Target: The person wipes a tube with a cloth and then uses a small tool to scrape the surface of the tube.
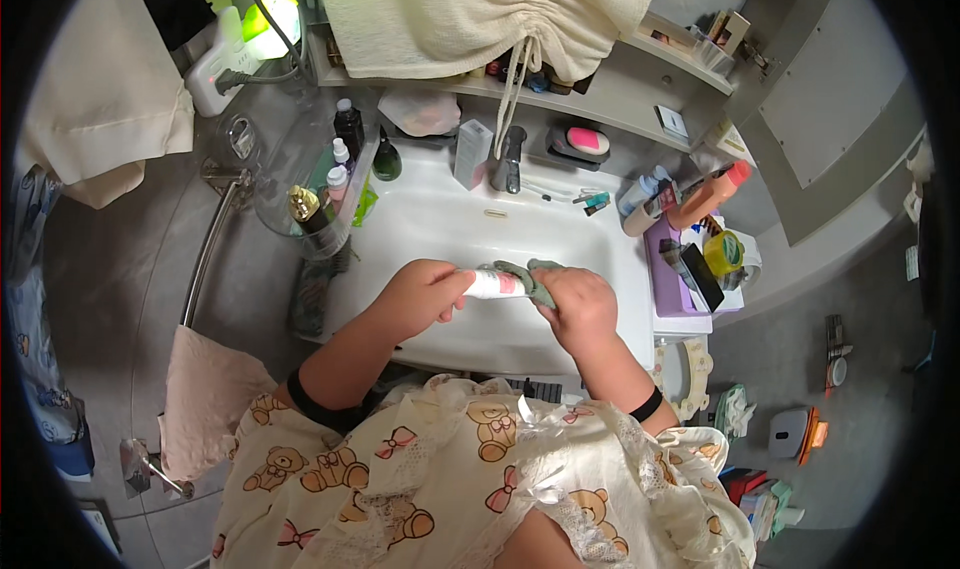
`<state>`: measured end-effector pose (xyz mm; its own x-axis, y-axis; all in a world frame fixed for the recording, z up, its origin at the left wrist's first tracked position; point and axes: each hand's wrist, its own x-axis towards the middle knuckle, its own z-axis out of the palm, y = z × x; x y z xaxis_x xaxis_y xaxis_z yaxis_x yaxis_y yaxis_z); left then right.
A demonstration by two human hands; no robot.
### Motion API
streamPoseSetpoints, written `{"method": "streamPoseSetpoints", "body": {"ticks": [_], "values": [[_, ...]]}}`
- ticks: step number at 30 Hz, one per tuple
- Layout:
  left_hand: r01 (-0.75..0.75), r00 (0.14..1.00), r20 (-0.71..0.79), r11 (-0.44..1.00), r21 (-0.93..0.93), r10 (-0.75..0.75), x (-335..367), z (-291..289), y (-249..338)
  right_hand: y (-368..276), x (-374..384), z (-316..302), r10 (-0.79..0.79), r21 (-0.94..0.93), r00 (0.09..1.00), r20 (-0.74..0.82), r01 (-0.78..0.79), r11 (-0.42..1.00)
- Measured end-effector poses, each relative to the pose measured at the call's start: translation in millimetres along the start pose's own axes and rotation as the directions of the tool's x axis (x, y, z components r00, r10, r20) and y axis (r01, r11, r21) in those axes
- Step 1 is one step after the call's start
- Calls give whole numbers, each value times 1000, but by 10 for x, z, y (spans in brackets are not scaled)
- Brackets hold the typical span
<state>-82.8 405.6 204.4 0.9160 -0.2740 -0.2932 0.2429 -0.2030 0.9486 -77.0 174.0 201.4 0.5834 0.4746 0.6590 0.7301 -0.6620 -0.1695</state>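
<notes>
Over the white sink (440,229) my two hands meet. My left hand (425,294) grips one end of a small white tube with a pink band (497,284). My right hand (578,304) holds a grey-green cloth (530,277) wrapped around the tube's other end. Both hands are closed, and the cloth hides the tube's far end.
A tap (508,159) stands behind the basin, beside a white box (472,154) and a pink soap dish (582,142). Bottles fill a glass corner shelf (320,194) at left. An orange bottle (708,195) and a purple box (672,279) sit at right. A pink towel (205,399) hangs on a rail.
</notes>
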Motion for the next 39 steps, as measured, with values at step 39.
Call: {"method": "streamPoseSetpoints", "body": {"ticks": [39], "values": [[-180,981,80,984,9,179,590,1481,575,895,-192,-594,394,719,673,626,-304,-624]]}}
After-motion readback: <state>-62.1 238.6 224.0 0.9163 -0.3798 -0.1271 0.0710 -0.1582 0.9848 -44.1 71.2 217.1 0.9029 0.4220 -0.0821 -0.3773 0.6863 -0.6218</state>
